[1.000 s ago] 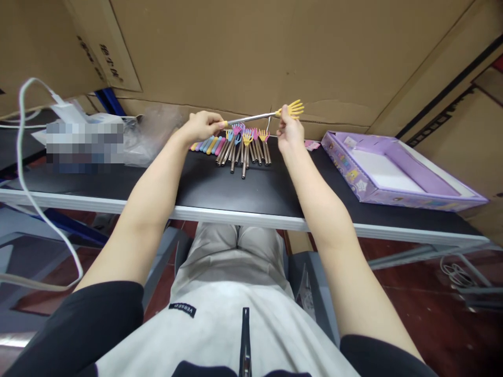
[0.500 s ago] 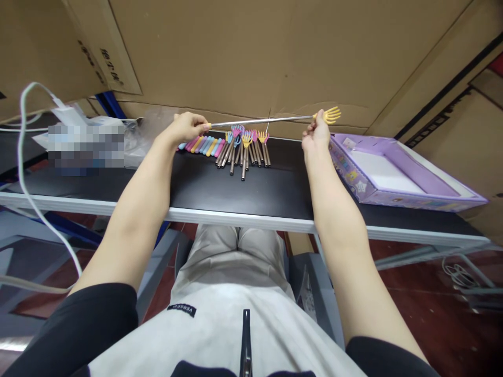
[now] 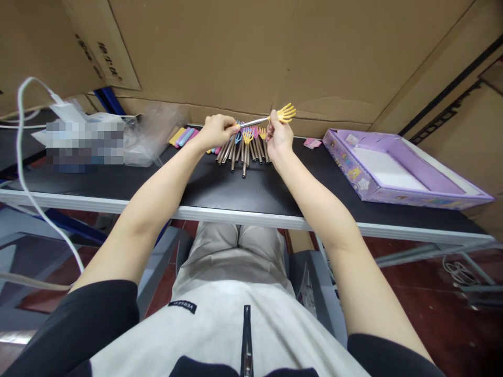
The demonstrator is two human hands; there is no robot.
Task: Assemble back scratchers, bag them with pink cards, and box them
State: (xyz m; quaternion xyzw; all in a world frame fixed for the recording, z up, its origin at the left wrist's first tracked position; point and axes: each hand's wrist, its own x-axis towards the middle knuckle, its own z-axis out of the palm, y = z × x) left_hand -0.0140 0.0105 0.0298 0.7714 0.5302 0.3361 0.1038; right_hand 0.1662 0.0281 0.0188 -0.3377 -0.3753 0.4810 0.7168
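Observation:
Both my hands hold one telescopic back scratcher [image 3: 259,120] with a yellow hand-shaped head [image 3: 286,112] and a thin metal rod, above the far part of the black table [image 3: 243,188]. My left hand [image 3: 216,131] is closed round its handle end. My right hand [image 3: 277,137] pinches the rod just under the yellow head. The rod between my hands is short. Under them lies a pile of several more scratchers [image 3: 245,149] with metal rods, small coloured heads and pastel handles [image 3: 181,137].
An open purple box [image 3: 393,170] stands at the table's right. A crumpled clear plastic bag [image 3: 151,133] lies at the back left, beside a white charger and cable [image 3: 23,115]. Cardboard sheets [image 3: 255,52] wall the back.
Half a second ago my hands were far apart with the rod drawn out long. They have come together and the rod is now short.

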